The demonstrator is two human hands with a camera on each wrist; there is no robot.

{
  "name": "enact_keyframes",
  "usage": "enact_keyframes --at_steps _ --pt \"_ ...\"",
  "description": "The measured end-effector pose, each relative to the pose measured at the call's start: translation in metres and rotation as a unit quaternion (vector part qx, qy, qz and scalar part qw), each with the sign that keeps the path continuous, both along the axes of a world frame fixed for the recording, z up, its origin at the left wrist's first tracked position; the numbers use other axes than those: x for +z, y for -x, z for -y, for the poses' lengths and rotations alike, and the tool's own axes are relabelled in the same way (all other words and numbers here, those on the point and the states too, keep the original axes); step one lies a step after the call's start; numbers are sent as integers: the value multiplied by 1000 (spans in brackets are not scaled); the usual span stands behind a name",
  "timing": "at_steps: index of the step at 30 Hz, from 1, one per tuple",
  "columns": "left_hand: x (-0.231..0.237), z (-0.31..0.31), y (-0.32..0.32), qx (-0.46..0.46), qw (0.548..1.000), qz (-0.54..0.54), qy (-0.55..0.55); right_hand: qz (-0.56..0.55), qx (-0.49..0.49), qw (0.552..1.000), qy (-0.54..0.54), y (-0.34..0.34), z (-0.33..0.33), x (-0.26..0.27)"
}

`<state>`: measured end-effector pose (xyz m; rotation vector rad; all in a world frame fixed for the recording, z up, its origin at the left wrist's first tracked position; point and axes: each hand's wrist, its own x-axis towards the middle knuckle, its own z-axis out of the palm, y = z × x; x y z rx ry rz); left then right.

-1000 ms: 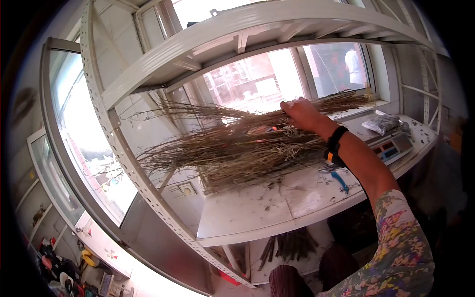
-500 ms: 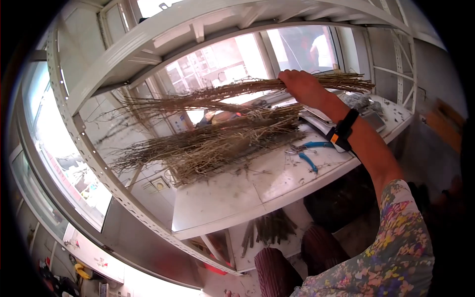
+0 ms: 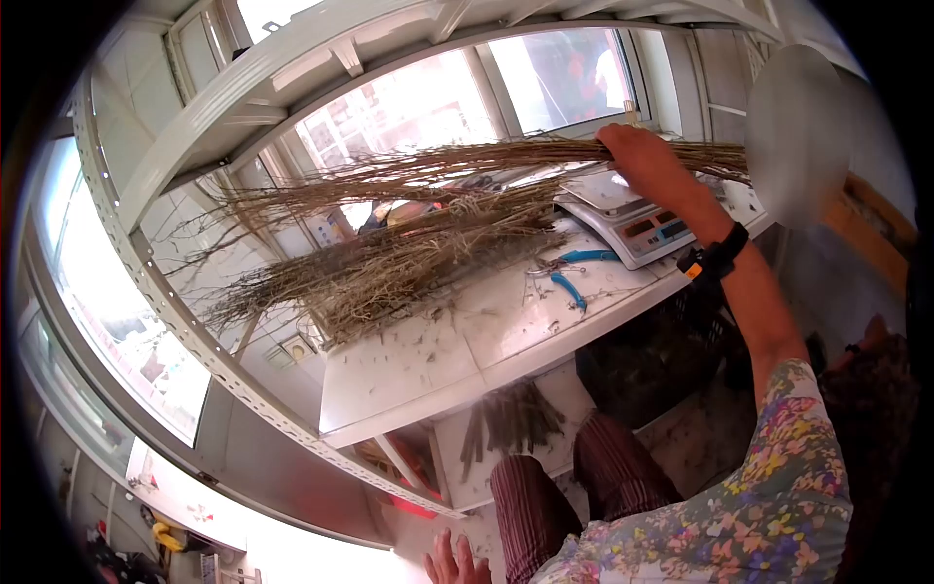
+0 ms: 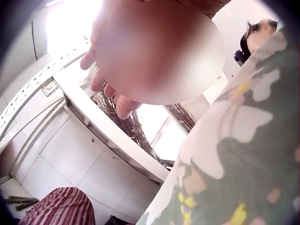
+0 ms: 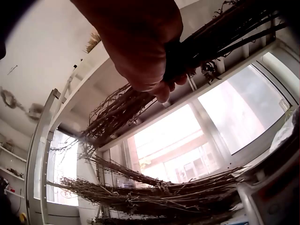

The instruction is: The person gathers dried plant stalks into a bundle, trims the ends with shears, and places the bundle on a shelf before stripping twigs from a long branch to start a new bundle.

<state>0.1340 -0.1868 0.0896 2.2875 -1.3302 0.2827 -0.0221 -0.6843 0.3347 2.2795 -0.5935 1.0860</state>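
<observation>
My right hand (image 3: 647, 165) grips a long bundle of thin dry twigs (image 3: 486, 153), raised above the white table (image 3: 389, 375). In the right wrist view the fingers of my right hand (image 5: 150, 61) curl round the held twigs (image 5: 206, 44). Beneath it, a thicker pile of twigs (image 3: 389, 268) lies on the table's left part, overhanging its edge. Low in the head view, my left hand (image 3: 455, 562) is away from the twigs, its fingers spread and holding nothing; in the left wrist view a blur hides most of my left hand (image 4: 110, 91).
Blue-handled pruners (image 3: 567, 288) and a white scale (image 3: 632, 234) are right of the pile. A metal shelf beam (image 3: 282, 78) arches above, and a perforated post (image 3: 161, 282) stands at left. Cut stems (image 3: 511, 419) lie below the table beside a dark crate (image 3: 647, 360).
The right hand has lifted its twig bundle off the pile and moved it rightward, uncovering the pruners and scale. The left hand has come into the head view at the bottom.
</observation>
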Motion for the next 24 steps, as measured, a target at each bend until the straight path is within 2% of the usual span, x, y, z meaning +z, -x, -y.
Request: enact_keyframes --at_steps 2,8,14,16,20,23,24 --pt "6 2 4 -15 1000 10 4 -3 -20 999 -28 12 -7 -2" --pt "23 8 19 -43 998 50 25 18 -2 1000 0 59 -10 -17" --pt "39 16 29 -84 991 77 71 56 -20 997 40 100 -9 -32" --pt "36 19 28 -99 987 89 87 44 -45 998 16 116 -3 -36" --pt "41 23 33 -101 986 110 75 56 -31 997 47 136 3 -41" --pt "45 18 39 -74 990 101 65 55 -65 996 -3 144 13 -42" --pt "47 25 38 -90 988 101 73 87 -29 994 60 158 19 -47"
